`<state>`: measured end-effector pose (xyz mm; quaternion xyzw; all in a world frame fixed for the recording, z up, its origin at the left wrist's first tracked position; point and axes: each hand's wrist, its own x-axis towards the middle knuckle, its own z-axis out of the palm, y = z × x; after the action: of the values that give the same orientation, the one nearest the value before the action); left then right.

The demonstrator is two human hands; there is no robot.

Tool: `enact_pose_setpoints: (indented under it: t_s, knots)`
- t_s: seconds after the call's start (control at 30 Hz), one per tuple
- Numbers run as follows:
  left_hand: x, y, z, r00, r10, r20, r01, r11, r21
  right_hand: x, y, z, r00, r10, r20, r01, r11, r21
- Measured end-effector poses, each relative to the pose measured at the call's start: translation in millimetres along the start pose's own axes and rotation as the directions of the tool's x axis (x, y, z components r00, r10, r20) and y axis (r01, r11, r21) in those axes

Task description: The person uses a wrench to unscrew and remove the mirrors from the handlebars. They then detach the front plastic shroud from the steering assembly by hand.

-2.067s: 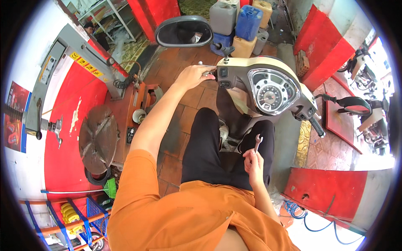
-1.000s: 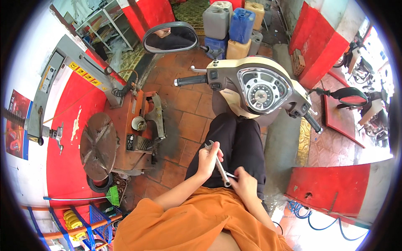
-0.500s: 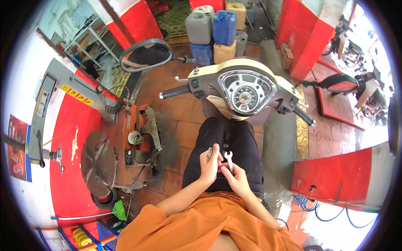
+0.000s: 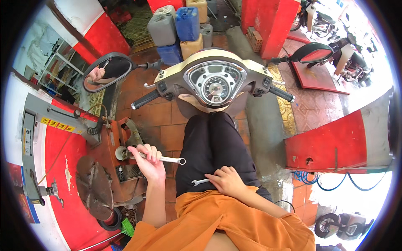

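A cup (image 4: 121,153) sits toward eight o'clock, and an outward swing could knock it. Beside it in view, our left grip (image 4: 147,161) is closed around a wrench (image 4: 171,160), ring end facing three; held loosely, it could drop to the floor tiles (image 4: 172,125). A second wrench (image 4: 201,181) shows at six over our trousers (image 4: 200,146), open end toward nine. The scooter (image 4: 217,90) stands at twelve; a careless flick could scratch it. At five, our right grip (image 4: 227,180) wraps the second wrench, whose slim handle could slide free if we slacken.
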<state>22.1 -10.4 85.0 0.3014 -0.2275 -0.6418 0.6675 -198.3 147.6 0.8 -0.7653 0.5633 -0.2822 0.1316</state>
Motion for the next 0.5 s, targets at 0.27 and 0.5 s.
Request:
enact_pose_setpoints:
  t_s: [0.27,0.5]
  knots:
    - [-9.5,-43.0,-2.0,0.966,-0.249,-0.069,0.235,0.957,-0.173,15.7,4.5,-6.9,0.987,0.015,0.159,-0.040,0.987,0.154]
    - [-45.5,-75.7,26.6,0.920,-0.391,0.035,0.392,0.918,-0.061,46.2,-11.1,-50.2,0.979,0.103,-0.173,-0.042,0.944,0.327]
